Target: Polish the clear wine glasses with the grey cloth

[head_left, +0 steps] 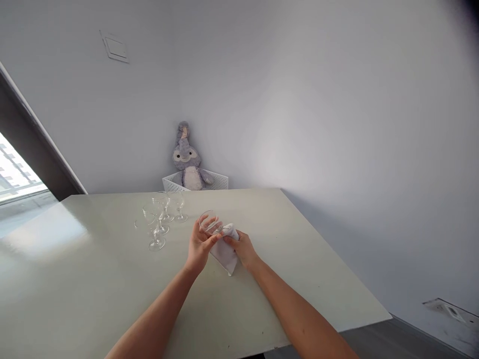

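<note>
My left hand (201,244) is closed around the bowl of a clear stemmed glass (210,222), which lies tilted with its rim toward the upper left. A white cloth (225,253) is bunched over the stem and foot end of this glass and hangs down in front. My right hand (241,245) grips the cloth from the right, its thumb near the stem. The foot is hidden by the cloth. Both hands are together over the middle of the table. To their left, several similar stemmed glasses (156,243) stand upright in a close group.
The pale glossy table (299,279) ends at a far edge and a slanting right edge. Behind it, a grey plush toy (186,158) sits in a white perforated basket (220,182) in the wall corner. A window (18,169) is at the left.
</note>
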Tool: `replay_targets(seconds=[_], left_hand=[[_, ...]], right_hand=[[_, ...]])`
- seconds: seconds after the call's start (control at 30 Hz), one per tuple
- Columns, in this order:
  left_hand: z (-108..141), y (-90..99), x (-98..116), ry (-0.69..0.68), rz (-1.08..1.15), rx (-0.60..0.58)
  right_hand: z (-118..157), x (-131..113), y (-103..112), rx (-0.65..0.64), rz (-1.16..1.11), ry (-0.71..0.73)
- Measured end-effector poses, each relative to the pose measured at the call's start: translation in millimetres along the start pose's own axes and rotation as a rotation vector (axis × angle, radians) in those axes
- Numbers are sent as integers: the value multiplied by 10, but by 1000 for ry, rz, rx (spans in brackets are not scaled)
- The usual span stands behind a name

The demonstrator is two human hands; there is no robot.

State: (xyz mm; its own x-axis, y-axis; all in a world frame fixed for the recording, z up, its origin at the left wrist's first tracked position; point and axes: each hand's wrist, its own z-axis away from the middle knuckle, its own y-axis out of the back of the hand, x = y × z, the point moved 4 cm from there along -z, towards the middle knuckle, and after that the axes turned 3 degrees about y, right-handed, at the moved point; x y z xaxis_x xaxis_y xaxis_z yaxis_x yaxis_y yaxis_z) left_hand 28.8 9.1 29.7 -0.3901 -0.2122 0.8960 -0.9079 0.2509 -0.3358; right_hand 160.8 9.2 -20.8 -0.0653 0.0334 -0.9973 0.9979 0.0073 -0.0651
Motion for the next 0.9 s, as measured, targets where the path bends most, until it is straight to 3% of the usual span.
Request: replay_targets(seconds=[0.1,0.2,0.27,0.33,0.43,0.5,0.7,0.8,0.9], left_hand=[[-47,93,52,-56,-15,43],[-93,208,121,-103,-58,92],[-112,274,152,-119,-87,123],[-118,309,153,-119,-117,136],[-91,264,90,-102,-150,93],[-42,176,19,-92,-178,46],[111,-57,-209,-37,-428,-116],[81,24,-294,-75,-566,-80],[-4,191,-414,-5,-576,15]], right_hand=[[64,3,-95,-117,58,17],[172,-103,-186,-261,455,196],[238,-228,-201,-273,745,385],[266,-357,-153,-156,932,519],[241,-472,-27,116,981,576],[201,-451,-12,164,947,582],[-19,-181,-46,101,1001,440],[-237,-96,202,187,1037,284],[-492,-40,612,288,1050,143]])
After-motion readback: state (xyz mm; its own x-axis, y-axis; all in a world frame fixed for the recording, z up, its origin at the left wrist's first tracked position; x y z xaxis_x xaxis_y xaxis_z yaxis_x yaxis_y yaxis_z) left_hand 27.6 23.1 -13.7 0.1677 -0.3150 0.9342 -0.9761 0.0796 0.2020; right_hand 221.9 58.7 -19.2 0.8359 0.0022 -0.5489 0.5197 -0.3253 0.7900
